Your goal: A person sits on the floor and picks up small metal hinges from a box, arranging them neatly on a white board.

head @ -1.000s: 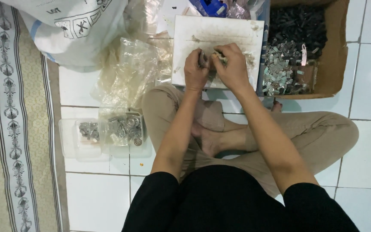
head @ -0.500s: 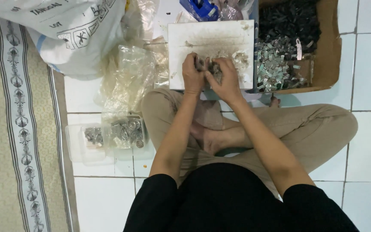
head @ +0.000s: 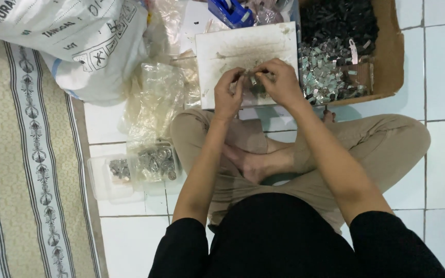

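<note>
I sit cross-legged on a white tiled floor. My left hand [head: 228,93] and my right hand [head: 280,82] meet over a stained white board [head: 243,49] in front of my knees. Together they pinch a small metal part [head: 253,78] between the fingertips. A few loose metal pieces lie on the board under my hands. To the right stands an open cardboard box [head: 391,56] with a heap of small silvery and dark metal parts [head: 330,72].
A clear plastic tray [head: 104,183] with several finished metal parts lies by my left knee, with crumpled clear plastic bags [head: 155,103] above it. A big white sack [head: 73,41] sits at the top left, a patterned rug [head: 21,164] along the left. A blue tape dispenser [head: 230,13] lies behind the board.
My hands have stayed together over the board, shifting slightly while the fingers work the small part. The view has tilted a little.
</note>
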